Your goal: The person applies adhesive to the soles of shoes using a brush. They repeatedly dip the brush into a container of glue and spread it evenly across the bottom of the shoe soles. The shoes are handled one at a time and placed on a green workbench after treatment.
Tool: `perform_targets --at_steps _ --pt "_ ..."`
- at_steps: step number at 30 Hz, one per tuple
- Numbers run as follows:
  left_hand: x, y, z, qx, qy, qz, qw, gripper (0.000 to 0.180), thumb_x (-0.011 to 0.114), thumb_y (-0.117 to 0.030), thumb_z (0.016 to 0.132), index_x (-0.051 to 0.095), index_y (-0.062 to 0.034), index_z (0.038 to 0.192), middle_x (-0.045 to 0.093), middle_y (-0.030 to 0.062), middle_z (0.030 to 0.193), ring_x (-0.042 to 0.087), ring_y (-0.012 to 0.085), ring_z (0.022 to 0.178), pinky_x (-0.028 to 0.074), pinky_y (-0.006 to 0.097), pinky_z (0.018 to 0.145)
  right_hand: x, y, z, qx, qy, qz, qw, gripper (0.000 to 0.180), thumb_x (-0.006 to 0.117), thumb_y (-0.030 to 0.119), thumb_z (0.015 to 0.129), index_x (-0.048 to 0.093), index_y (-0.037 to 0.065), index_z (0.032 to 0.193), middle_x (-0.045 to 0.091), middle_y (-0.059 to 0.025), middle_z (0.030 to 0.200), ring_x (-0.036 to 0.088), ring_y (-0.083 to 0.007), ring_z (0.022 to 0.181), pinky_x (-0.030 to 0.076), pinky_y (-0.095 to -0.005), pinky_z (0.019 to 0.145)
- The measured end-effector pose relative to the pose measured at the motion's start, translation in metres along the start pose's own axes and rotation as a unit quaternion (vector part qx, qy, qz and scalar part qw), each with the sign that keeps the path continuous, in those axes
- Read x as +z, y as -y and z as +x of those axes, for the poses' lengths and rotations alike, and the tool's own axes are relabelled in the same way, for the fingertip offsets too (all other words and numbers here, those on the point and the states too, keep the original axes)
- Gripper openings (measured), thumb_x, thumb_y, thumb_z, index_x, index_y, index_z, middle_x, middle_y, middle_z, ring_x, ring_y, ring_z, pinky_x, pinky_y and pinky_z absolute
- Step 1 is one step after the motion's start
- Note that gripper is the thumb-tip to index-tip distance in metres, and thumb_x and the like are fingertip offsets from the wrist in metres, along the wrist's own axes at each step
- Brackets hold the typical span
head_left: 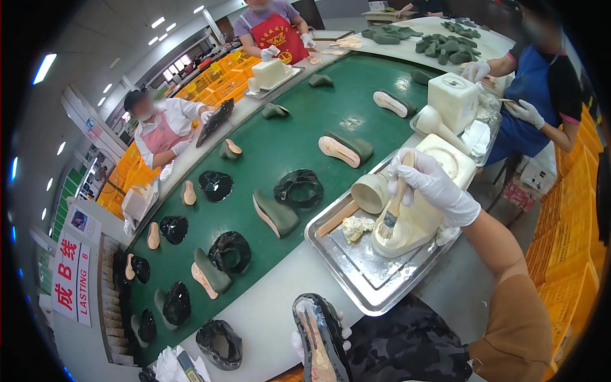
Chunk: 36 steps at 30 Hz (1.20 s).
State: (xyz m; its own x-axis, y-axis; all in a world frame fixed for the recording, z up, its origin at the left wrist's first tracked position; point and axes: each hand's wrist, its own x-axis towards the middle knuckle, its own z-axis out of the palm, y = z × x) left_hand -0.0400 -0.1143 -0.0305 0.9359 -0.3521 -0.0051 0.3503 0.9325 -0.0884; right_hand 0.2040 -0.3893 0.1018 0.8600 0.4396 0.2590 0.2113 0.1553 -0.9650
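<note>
White latex covers the right hand (433,184), whose fingers (407,172) are curled shut around the pale wooden handle of a small glue brush (393,210). The brush slants down from the fist, its dark bristles touching the side of a cream-coloured, glue-caked plastic container (417,219) that lies in a shiny rectangular steel tray (356,274) on the worktop (267,312). Just to the left of these fingers a round cream cup (370,193) stands in the same tray, and below it sit a crumpled yellowish lump of rag (356,226) and a flat wooden stick (338,218).

The left hand (299,344), also in a white glove, is low at the bottom edge and mostly hidden; its fingers (345,332) wrap from beneath around a black shoe upper turned sole-side up, with a pale insole board showing (318,334). The shoe rests in that grip above the person's camouflage-patterned lap (407,347); how tightly the fingers close cannot be told, since only their tips show past the edges of the shoe.

Beyond the tray, further from both hands, a curved green conveyor belt (293,134) carries olive-green shoe uppers on lasts (277,216) and glossy black shoe uppers (298,188). Across the belt, other people in aprons stand at their own trays: one in red (277,28), one in pink (162,137), and one in blue (534,89) on the right.
</note>
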Motion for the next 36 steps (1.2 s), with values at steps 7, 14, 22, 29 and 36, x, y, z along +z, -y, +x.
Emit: perform_targets --at_steps 7,14,22,29,36 --pt "0.002 0.007 0.004 0.019 -0.015 0.0 1.0 0.084 0.064 -0.047 0.078 0.02 -0.0122 0.141 0.03 0.0235 0.136 0.04 0.0429 0.112 0.045 0.053 0.088 0.0 -0.001 -0.002 -0.007 -0.001 0.002 1.0 0.017 0.049 0.023 0.093 0.051 0.007 0.091 0.06 -0.0026 0.076 0.052 -0.0033 0.052 0.042 -0.0144 0.047" --pt "0.002 0.009 0.008 0.012 -0.025 0.002 1.0 0.085 0.066 -0.047 0.076 0.022 -0.0125 0.14 0.03 0.0221 0.136 0.04 0.0408 0.11 0.046 0.052 0.086 0.0 0.0 -0.002 -0.004 0.001 0.003 1.0 0.017 0.05 0.023 0.093 0.051 0.006 0.091 0.06 -0.0024 0.075 0.05 -0.0034 0.052 0.042 -0.0149 0.047" --pt "0.001 0.009 0.009 0.014 -0.048 0.041 0.998 0.084 0.066 -0.047 0.076 0.023 -0.0127 0.14 0.032 0.0217 0.135 0.042 0.0392 0.106 0.046 0.048 0.081 0.001 0.002 -0.002 0.0 -0.003 0.001 1.0 0.016 0.051 0.023 0.092 0.051 0.006 0.091 0.06 -0.002 0.075 0.05 -0.0033 0.051 0.041 -0.0149 0.048" --pt "0.003 0.013 0.009 0.028 -0.052 0.048 0.997 0.081 0.063 -0.048 0.078 0.024 -0.0132 0.14 0.033 0.0221 0.134 0.043 0.0392 0.104 0.046 0.046 0.078 0.002 0.003 -0.003 0.004 -0.007 0.005 1.0 0.015 0.051 0.022 0.092 0.052 0.007 0.091 0.06 -0.0016 0.075 0.05 -0.0032 0.052 0.041 -0.0149 0.048" --pt "0.005 0.015 0.011 0.024 -0.052 0.027 0.998 0.082 0.063 -0.049 0.078 0.022 -0.0132 0.14 0.032 0.0221 0.135 0.042 0.0405 0.107 0.047 0.05 0.083 0.0 0.002 -0.003 0.006 -0.002 0.003 1.0 0.016 0.052 0.022 0.092 0.051 0.007 0.092 0.061 -0.0017 0.076 0.051 -0.0033 0.053 0.042 -0.0152 0.048"
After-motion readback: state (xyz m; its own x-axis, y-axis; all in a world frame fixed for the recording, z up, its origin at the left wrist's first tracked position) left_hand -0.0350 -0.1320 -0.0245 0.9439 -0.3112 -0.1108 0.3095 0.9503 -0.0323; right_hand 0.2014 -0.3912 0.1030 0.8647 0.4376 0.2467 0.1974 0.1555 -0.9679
